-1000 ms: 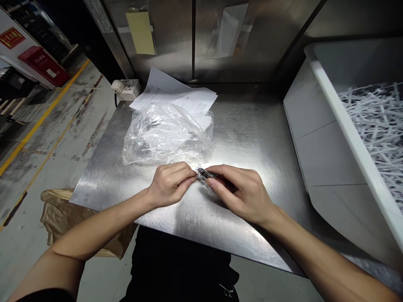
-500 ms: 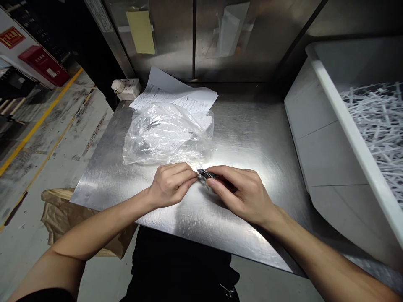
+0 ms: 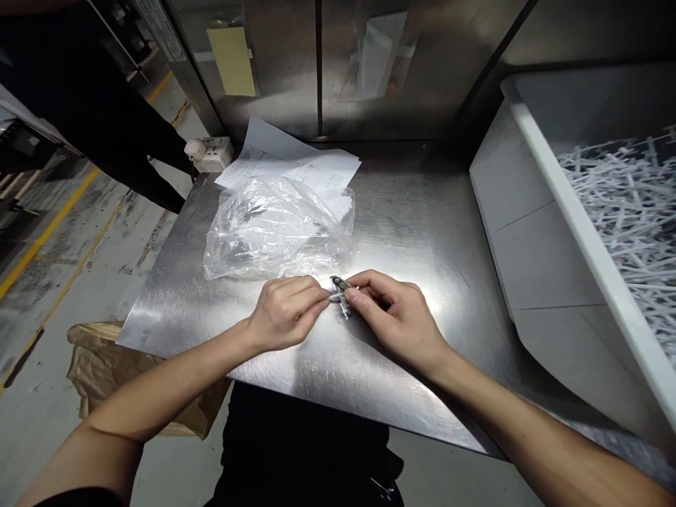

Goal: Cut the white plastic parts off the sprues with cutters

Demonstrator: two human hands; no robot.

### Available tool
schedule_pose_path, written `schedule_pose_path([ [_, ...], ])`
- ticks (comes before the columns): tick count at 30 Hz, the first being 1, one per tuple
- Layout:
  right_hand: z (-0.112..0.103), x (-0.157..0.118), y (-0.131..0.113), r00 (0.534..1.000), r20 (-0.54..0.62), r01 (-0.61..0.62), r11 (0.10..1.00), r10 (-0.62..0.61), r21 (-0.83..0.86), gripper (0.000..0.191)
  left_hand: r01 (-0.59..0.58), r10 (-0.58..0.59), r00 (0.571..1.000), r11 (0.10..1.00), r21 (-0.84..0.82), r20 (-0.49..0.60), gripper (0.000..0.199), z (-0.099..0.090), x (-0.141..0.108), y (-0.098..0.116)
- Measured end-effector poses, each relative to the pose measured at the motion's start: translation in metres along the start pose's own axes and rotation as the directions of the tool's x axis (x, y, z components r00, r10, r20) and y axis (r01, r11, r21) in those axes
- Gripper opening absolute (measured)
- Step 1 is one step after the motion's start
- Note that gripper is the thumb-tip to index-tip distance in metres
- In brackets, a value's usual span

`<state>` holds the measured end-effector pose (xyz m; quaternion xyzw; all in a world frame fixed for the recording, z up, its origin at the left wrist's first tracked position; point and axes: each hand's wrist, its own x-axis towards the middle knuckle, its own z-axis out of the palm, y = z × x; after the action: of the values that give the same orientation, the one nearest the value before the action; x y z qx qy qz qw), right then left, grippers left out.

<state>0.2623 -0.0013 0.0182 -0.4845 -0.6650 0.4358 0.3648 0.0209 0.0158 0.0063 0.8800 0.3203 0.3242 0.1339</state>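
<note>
Over the steel table [image 3: 401,232], my left hand [image 3: 290,310] pinches one end of a small white plastic sprue [image 3: 344,307] between thumb and fingertips. My right hand [image 3: 398,317] is closed round a small metal nail clipper [image 3: 341,283], its head beside the sprue and close to the left fingertips. Part of the clipper is hidden by the right fingers. Just beyond both hands lies a clear plastic bag [image 3: 279,225] with many tiny white pieces inside.
Printed papers [image 3: 296,162] lie partly under the bag, near a white power socket [image 3: 208,153]. At the right stands a large grey bin [image 3: 554,190] filled with white sprues [image 3: 634,211]. A brown paper bag [image 3: 100,359] is below the left table edge. A person's dark-clothed legs [image 3: 116,134] are at back left.
The nail clipper has turned in my right hand, and more of the white sprue shows between the hands. A person's dark legs have come further into view at the left.
</note>
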Motion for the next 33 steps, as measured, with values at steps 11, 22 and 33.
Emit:
schedule_pose_path([
  [11,-0.019,0.009,0.007,0.989,-0.057,0.135,0.989,-0.138,-0.051,0.017,0.081,-0.089,0.993,0.992,-0.095,-0.079,0.02,-0.006,0.001,0.001],
  [22,-0.022,0.007,0.003,0.991,0.036,0.129,0.988,-0.126,-0.089,0.018,0.109,-0.134,0.979,0.981,-0.159,-0.154,0.021,-0.007,0.002,0.002],
  [33,-0.024,0.007,0.002,0.976,0.068,0.215,0.955,-0.205,-0.205,0.02,0.101,-0.123,0.98,0.985,-0.142,-0.157,0.021,-0.007,0.002,0.001],
])
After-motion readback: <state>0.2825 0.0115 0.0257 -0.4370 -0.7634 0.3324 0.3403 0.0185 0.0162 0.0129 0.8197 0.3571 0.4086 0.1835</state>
